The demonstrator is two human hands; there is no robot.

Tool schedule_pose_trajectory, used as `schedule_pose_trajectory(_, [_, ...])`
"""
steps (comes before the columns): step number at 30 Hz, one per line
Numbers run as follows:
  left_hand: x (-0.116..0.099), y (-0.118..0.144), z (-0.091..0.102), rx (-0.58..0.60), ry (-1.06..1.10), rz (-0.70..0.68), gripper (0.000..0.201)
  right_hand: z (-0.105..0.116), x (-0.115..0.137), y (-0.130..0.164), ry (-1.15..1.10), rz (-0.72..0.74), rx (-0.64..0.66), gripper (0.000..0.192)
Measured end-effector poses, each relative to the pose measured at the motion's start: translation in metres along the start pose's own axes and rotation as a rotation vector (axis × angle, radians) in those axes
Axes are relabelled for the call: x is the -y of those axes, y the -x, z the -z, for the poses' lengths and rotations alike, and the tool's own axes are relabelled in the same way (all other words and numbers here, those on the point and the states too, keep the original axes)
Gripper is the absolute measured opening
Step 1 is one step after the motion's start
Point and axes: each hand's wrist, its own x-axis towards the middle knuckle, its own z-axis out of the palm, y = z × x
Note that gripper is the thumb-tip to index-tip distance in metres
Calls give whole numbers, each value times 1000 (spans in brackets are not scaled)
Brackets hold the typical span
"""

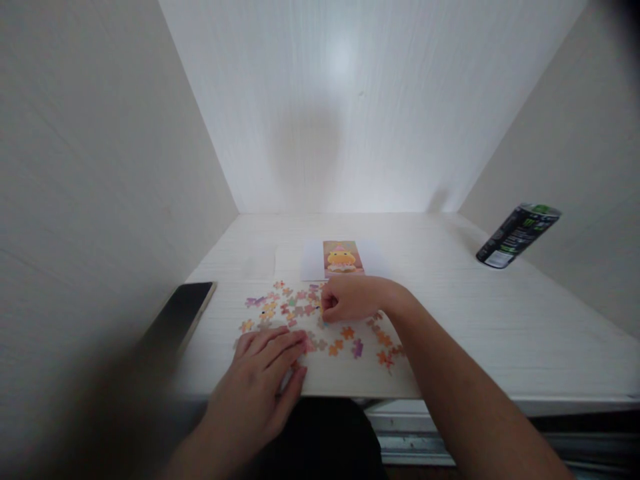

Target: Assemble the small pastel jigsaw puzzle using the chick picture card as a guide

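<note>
Loose jigsaw puzzle pieces point(301, 311) in orange, pink, purple and beige lie scattered over the near middle of the white table. My left hand point(265, 370) rests palm down at the front left of them, fingers stretched out over a few pieces. Curled into a pinch, my right hand point(350, 299) reaches across from the right into the pieces. A small bluish puzzle piece point(325, 324) shows at its fingertips; most of it is hidden. Just beyond the right hand lies a picture card point(343, 257) of a yellow cartoon figure with a pink hat.
A dark-screened phone point(186, 310) lies at the left table edge. Toward the right stands a black and green drink can point(515, 237). White panels point(350, 133) enclose the table point(500, 333) at the back and sides. The front edge runs close to my lap.
</note>
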Motion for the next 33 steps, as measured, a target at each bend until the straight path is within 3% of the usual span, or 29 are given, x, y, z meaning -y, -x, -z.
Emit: schedule_pose_trajectory(33, [0,-1,-2,-39,78,-16,29,5,0,4,-93,-17,36,18])
